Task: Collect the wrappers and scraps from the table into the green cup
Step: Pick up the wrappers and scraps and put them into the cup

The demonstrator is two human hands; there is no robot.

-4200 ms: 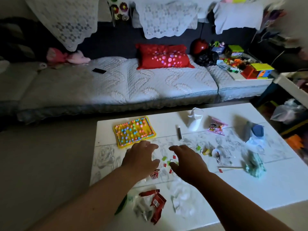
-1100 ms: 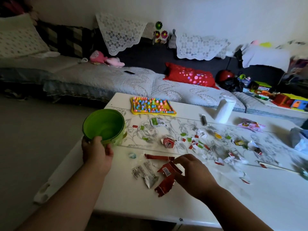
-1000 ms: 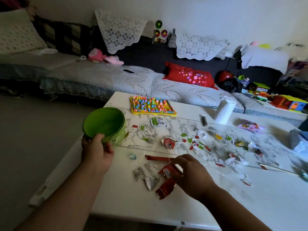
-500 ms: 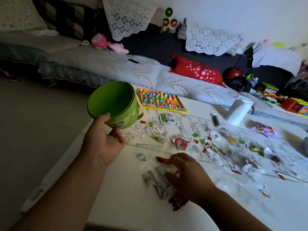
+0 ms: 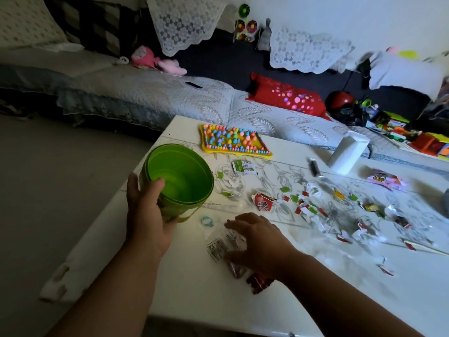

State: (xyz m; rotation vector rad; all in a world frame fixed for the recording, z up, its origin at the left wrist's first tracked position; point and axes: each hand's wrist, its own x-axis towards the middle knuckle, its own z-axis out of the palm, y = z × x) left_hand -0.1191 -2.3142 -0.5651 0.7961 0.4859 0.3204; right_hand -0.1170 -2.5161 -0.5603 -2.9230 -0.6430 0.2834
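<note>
Left hand [image 5: 145,215] grips green cup [image 5: 184,176]: thumb hooked over the rim, fingers wrapped round the outer wall. Cup tilted, mouth open and facing up toward the person. Can't tell if its base touches the table [image 5: 194,295].

Right hand [image 5: 257,242] arched over a clear printed wrapper [image 5: 216,248], fingers spread and bent down onto it. Can't tell if it actually pinches. Red wrapper [image 5: 258,283] pokes out from under the wrist.

Cup sits just left of the right hand's fingertips. Bare gap between them holds only a small teal scrap [image 5: 206,221].

Table's left edge is close outside the left hand, floor beyond. Near edge runs under both forearms.

Crumpled red wrapper [image 5: 263,201] is just beyond the right hand. Torn scraps [image 5: 308,206] scatter further out and right. Green-white sachet [image 5: 243,166] lies beyond the cup, yellow beaded mat [image 5: 233,142] past that near the far edge. Open white surface right of the right forearm.
</note>
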